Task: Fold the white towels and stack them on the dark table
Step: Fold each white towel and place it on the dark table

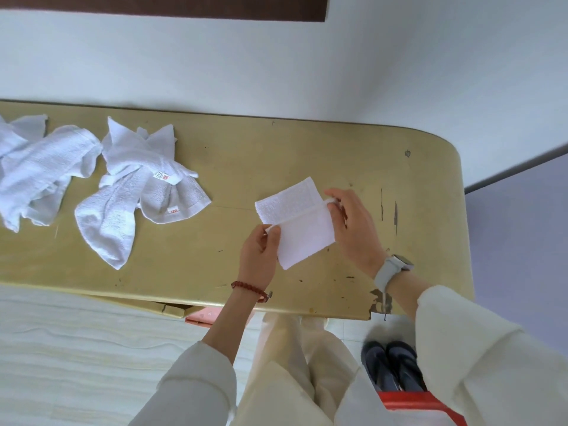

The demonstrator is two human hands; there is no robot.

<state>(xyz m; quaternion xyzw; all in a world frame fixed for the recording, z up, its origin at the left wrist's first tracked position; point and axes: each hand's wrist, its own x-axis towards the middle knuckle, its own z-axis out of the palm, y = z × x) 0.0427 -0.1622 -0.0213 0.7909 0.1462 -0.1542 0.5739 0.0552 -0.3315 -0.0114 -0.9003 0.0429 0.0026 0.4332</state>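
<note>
Down at the near edge of the counter (307, 139), both arms reach in from cream sleeves, and we're mid-fold on a small white towel (296, 221). It's already down to a compact rectangle, held just above or on the yellowish top, I can't tell which. The left hand (261, 256) pinches the towel's near-left corner between thumb and fingers, right at the raised hem band. The right hand (353, 224), grey watch (392, 269) on the wrist, pinches the opposite end of that same band with its fingertips. So both hands are clamped on one towel, stretching the hem line taut between them.

My read: this is the squaring-up part of the fold, with one more doubling or a set-down to come. The next move calls for keeping both pinches level so the edges meet cleanly, then laying it flat to start the stack. No finished stack shows anywhere yet.

Further out to the left, a crumpled towel (135, 192) with a label lies loose on the counter, and beyond it, running off the left edge, another heap (40, 176). Those are still waiting. Behind it all, a pale wall. Notably, this top looks tan, not dark.
</note>
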